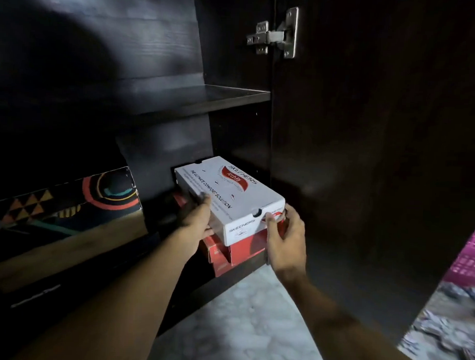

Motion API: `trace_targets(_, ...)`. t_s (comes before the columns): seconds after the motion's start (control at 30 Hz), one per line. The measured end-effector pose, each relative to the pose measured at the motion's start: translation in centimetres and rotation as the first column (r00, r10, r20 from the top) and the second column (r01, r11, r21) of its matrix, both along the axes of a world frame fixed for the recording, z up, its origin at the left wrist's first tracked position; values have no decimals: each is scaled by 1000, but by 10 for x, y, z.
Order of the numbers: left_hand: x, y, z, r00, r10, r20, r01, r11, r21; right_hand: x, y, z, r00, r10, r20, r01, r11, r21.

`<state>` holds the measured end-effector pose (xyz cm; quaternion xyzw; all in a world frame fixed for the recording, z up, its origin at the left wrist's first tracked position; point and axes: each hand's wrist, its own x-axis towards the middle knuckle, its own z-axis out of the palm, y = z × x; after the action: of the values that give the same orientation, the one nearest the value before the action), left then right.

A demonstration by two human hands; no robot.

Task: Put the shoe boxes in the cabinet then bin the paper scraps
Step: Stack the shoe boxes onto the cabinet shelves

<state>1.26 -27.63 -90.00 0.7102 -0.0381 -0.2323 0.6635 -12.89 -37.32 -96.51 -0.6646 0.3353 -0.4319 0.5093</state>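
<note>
Low inside the cabinet (207, 98), left grip (196, 218) and right grip (285, 240) clasp the white shoe box (228, 190) atop a red box (228, 255); blurred scraps (446, 335) at right look unbinned.

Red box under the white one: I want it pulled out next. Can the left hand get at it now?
Probably yes, but not yet: the left hand grips the white box; the red box has its near end exposed below it.
</note>
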Motion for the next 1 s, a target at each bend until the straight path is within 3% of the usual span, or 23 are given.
trace_targets(0.1,-27,12,-15,990,32,134,-21,996,-83,-6,-3,-8,996,16,-83,-24,995,-93)
trace_targets(0.2,-53,18,-30,923,-67,379,71,997,4,-3,-8,-5,993,56,-105,-63,996,-59)
trace_targets(0.3,-48,9,-32,879,-67,473,38,997,71,3,-14,3,984,128,-123,-126,992,28)
trace_targets(0.57,-1,-13,-9,919,-7,393,-62,985,160,36,-17,16,856,453,-248,-417,890,184)
trace_targets(0.8,-5,-14,0,947,8,321,-31,997,66,42,-17,19,861,416,-292,-391,909,143)
trace_targets(1.0,-32,-5,-5,931,-43,364,22,998,62,27,-34,14,862,370,-346,-341,929,144)
